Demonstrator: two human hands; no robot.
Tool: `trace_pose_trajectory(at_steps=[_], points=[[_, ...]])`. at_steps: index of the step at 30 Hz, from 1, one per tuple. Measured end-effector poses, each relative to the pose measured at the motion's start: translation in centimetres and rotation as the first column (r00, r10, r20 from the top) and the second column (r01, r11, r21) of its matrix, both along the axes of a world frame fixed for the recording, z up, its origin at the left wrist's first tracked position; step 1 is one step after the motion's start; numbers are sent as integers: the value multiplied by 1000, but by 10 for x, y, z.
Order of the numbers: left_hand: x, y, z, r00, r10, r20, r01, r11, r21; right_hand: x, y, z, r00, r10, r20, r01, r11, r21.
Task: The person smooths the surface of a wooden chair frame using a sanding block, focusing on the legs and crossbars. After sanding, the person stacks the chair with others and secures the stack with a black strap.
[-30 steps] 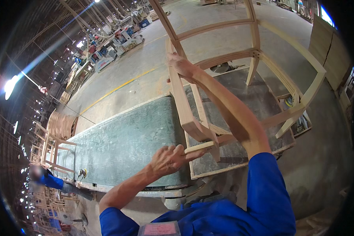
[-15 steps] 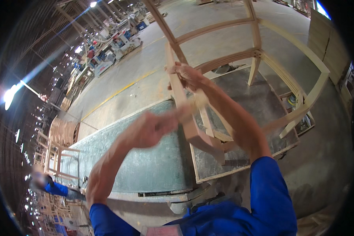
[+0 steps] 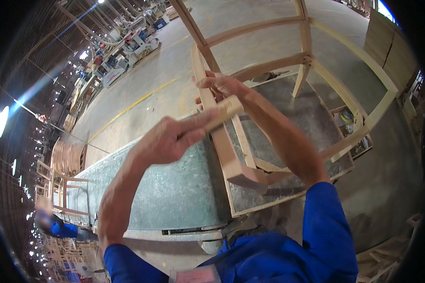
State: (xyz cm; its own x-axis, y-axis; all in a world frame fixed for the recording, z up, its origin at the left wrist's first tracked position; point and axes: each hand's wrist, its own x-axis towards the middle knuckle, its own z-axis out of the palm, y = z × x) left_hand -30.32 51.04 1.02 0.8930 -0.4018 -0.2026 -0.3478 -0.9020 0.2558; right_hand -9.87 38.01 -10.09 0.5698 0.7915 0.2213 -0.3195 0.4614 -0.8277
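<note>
A bare wooden chair frame (image 3: pixel 316 70) stands tilted on a grey work table (image 3: pixel 174 193) in front of me. My right hand (image 3: pixel 219 85) grips one of its upright rails near the top. My left hand (image 3: pixel 167 139) is raised and holds a small light wooden block (image 3: pixel 226 109) against that same rail, just below my right hand. Both my forearms come out of blue sleeves.
Stacked curved chair parts and frames (image 3: pixel 66 162) stand at the left. A person in blue (image 3: pixel 56 226) is at the lower left. Machines (image 3: pixel 123 52) line the far side of the concrete floor with a yellow line. A box of small items (image 3: pixel 352 120) sits at right.
My left hand rose from the table edge with the wooden block and brought it up against the rail by my right hand. The right hand kept its grip.
</note>
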Motion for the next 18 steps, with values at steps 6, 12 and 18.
trace_pose_trajectory(at_steps=[6,12,18], points=[[-36,0,-9,975,-217,52,223,940,-258,-4,-4,4,996,-83,17,84,993,-80],[-35,-7,-7,971,-217,98,232,952,-200,-6,-4,2,999,-8,35,11,997,-81],[40,24,-5,986,100,134,-87,991,-102,-7,-6,-10,987,-61,149,83,987,-141]])
